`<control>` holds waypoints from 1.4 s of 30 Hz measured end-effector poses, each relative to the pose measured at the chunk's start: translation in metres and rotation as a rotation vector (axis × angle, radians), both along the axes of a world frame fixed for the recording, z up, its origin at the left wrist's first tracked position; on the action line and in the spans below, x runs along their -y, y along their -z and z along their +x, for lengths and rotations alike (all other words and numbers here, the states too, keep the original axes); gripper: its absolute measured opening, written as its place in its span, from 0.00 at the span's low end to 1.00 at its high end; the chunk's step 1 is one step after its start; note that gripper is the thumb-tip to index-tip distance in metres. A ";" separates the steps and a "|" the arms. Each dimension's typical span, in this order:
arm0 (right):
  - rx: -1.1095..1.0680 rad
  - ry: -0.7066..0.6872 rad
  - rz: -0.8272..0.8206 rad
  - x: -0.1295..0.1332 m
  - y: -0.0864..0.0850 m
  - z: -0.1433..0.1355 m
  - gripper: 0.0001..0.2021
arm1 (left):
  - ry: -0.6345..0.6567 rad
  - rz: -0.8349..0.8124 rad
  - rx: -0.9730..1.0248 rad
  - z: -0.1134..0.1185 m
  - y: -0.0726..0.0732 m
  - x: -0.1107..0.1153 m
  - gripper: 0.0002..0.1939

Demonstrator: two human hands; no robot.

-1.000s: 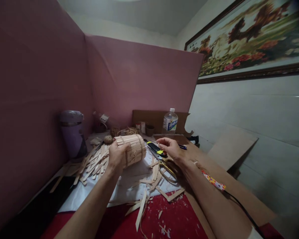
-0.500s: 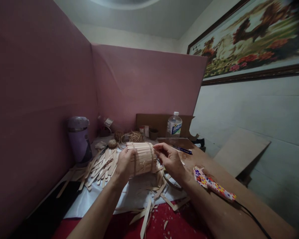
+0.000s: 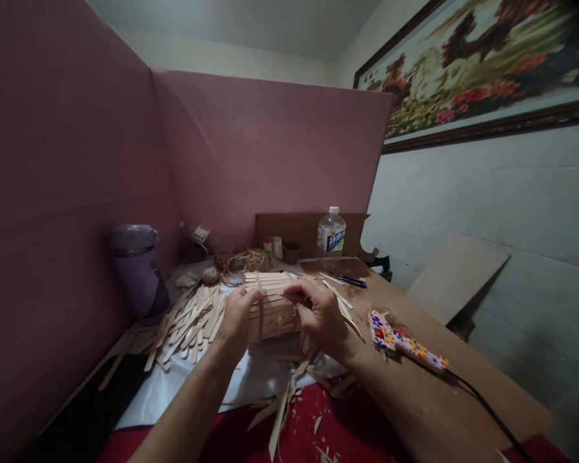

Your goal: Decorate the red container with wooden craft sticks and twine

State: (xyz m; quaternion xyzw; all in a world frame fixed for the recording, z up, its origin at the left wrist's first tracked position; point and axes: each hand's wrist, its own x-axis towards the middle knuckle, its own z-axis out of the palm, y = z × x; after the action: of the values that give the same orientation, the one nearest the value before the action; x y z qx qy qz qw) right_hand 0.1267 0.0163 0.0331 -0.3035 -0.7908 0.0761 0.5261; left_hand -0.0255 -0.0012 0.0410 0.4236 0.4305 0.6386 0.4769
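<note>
A small barrel-shaped piece made of wooden craft sticks (image 3: 273, 315), with bands of twine around it, lies on its side above the white cloth. My left hand (image 3: 236, 315) is closed around its left end, thumb on top. The fingers of my right hand (image 3: 321, 315) are pinched together against the sticks on the barrel's right half, covering that end. What the pinch holds, if anything, is hidden. Part of a thin curved hoop (image 3: 354, 328) shows behind my right wrist.
Loose craft sticks (image 3: 193, 325) are heaped at left, near a purple tumbler (image 3: 137, 273). A flower-patterned glue gun (image 3: 408, 344) with a cord lies at right. Behind are a blue pen-like tool (image 3: 352, 281), a plastic bottle (image 3: 330, 238) and a twine ball (image 3: 257, 260).
My right hand has moved left from the barrel's right end onto its side. My left hand keeps its hold. The whole view has shifted slightly.
</note>
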 end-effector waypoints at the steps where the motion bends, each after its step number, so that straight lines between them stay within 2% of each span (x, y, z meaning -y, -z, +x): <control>1: 0.012 -0.003 0.019 0.001 0.000 0.000 0.07 | 0.004 -0.001 -0.001 0.000 0.000 0.000 0.08; 8: 0.053 0.043 0.105 0.007 -0.001 -0.002 0.08 | 0.052 0.040 0.019 0.001 0.006 0.000 0.17; 16: 0.097 0.032 0.090 0.009 -0.001 -0.003 0.11 | 0.021 0.065 0.030 0.002 0.009 0.000 0.17; 22: 0.097 0.007 0.069 0.010 -0.002 -0.003 0.13 | 0.201 0.084 0.055 0.007 0.004 0.004 0.17; 24: 0.096 -0.002 0.061 0.010 -0.002 -0.003 0.13 | 0.214 0.119 0.051 0.008 0.002 0.005 0.17; 30: 0.084 0.030 0.078 0.009 -0.002 -0.004 0.10 | 0.133 0.108 -0.024 0.009 0.003 0.005 0.13; 34: 0.088 -0.016 0.102 0.007 -0.002 -0.002 0.12 | 0.060 0.086 -0.032 0.009 0.003 0.003 0.13; 37: 0.095 -0.028 0.089 0.006 -0.002 -0.001 0.11 | 0.055 0.116 -0.032 0.009 0.003 0.003 0.16; 42: 0.150 -0.020 0.066 0.007 -0.003 0.000 0.10 | 0.049 0.057 -0.047 0.009 0.006 0.002 0.15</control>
State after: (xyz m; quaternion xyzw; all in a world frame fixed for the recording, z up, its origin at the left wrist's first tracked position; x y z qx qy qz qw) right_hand 0.1267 0.0098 0.0357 -0.2832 -0.8331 0.0322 0.4741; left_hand -0.0166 -0.0033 0.0350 0.4624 0.4129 0.6284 0.4699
